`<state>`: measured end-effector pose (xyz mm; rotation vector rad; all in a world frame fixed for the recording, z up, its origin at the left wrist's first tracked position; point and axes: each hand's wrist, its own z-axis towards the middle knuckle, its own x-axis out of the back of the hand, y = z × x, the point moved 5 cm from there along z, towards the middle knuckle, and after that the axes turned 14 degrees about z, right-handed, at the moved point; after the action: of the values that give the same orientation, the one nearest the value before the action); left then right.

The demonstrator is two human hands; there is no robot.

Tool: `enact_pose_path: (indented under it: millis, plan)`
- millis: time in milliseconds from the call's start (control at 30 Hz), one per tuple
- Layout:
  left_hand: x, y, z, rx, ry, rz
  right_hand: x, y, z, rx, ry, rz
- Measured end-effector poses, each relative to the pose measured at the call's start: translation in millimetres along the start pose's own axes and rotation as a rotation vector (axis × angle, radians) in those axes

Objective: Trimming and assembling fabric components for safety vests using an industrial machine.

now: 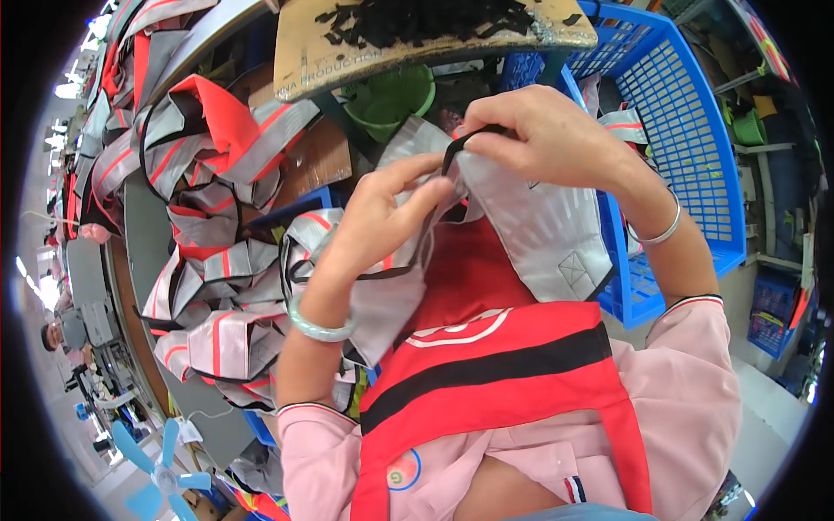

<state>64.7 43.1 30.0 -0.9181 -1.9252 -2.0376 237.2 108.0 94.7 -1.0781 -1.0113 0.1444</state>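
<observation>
Head view showed the left hand (373, 226) and right hand (539, 135) both pinching the grey-and-red vest piece (521, 234) by its black edging — held taut, raised for inspection — above the blue basket (686, 113).

I was in a garment workshop. Heaps of cut grey-and-red fabric pieces (208, 286) covered the long worktable (143, 226) on my left, a blue plastic crate (686, 113) stood to my right, and a person (65, 334) sat at another station farther down, near a small blue fan (161, 473).
</observation>
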Motion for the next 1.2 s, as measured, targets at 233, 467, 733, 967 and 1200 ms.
enact_pose_path:
  millis: [233,467,733,967,1200]
  plan:
    - [-5,13,54,-0.101,0.024,0.009,39,27,5,-0.089,0.191,0.216]
    - [13,-9,67,0.054,0.048,-0.136,44,26,26,-0.124,0.029,0.285]
    - [88,37,108,0.036,0.095,-0.124,84,28,53,-0.037,0.254,0.268]
    - [112,23,155,0.087,0.181,-0.107,86,56,87,-0.097,0.412,0.302]
    - [119,3,183,0.139,0.129,-0.185,88,79,113,-0.116,0.460,0.268]
